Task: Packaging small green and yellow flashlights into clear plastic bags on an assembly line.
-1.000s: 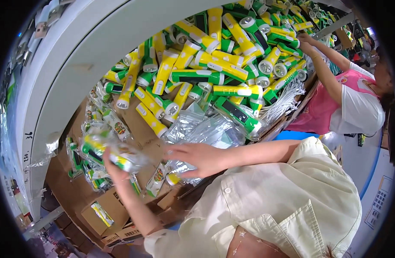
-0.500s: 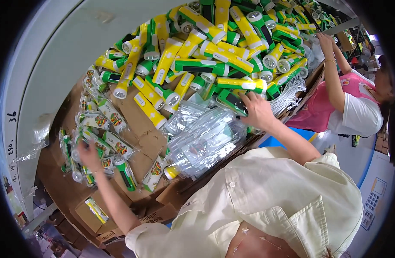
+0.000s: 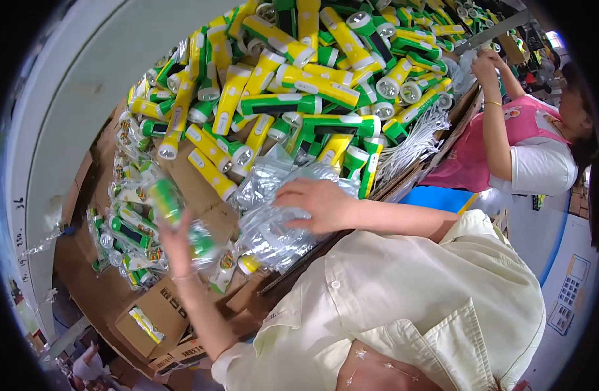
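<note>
My left hand, smeared by motion, pinches a bagged flashlight in green and yellow above the cardboard tray. Another blurred green bagged piece lies just right of that wrist. My right hand rests on a heap of clear plastic bags, its fingers bent and gripping at the film; the fingertips are partly lost among the bags. Beyond it is a big pile of loose green-and-yellow flashlights. To the left of my left hand, several bagged flashlights with printed cards lie heaped.
White cables are bundled along the tray's right edge. At right, a co-worker in a pink apron has both hands at the pile's far end. A small carton stands at the lower left. A grey curved panel borders the left.
My right hand has left a green flashlight and moved left onto the plastic bags. My left hand has shifted right from the bagged heap with a bagged flashlight. The whole view has moved slightly.
</note>
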Demonstrator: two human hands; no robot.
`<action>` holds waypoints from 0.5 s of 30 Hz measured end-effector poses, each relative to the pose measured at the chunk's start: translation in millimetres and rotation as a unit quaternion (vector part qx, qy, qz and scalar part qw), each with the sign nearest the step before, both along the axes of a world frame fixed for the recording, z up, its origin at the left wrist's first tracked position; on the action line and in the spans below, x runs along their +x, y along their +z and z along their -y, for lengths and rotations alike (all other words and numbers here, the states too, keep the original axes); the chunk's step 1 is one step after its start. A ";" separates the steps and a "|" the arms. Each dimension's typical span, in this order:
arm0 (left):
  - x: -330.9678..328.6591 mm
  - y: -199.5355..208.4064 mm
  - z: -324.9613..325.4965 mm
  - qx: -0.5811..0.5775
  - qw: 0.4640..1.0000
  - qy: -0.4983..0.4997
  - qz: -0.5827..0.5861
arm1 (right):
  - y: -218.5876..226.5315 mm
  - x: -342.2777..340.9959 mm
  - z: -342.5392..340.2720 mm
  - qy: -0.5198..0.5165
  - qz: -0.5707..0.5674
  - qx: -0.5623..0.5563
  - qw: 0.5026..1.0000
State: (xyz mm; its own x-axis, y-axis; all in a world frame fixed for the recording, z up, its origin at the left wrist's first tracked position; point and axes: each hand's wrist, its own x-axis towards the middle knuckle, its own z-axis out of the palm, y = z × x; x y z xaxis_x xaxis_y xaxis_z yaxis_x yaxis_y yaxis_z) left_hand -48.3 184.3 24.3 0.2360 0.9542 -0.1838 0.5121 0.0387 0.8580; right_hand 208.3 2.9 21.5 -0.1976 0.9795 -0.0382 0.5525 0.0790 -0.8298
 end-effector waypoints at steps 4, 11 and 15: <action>-179.6 -32.9 -93.0 0.175 0.956 0.092 -0.219 | -39.5 16.3 9.8 -0.013 0.199 0.086 0.976; -172.4 -25.3 -85.4 0.270 0.887 -0.001 -0.374 | -61.8 12.9 0.6 0.003 0.257 0.153 0.954; -21.7 -38.9 17.8 0.181 0.973 -0.095 -0.107 | -64.2 23.6 8.2 -0.005 0.212 0.158 0.964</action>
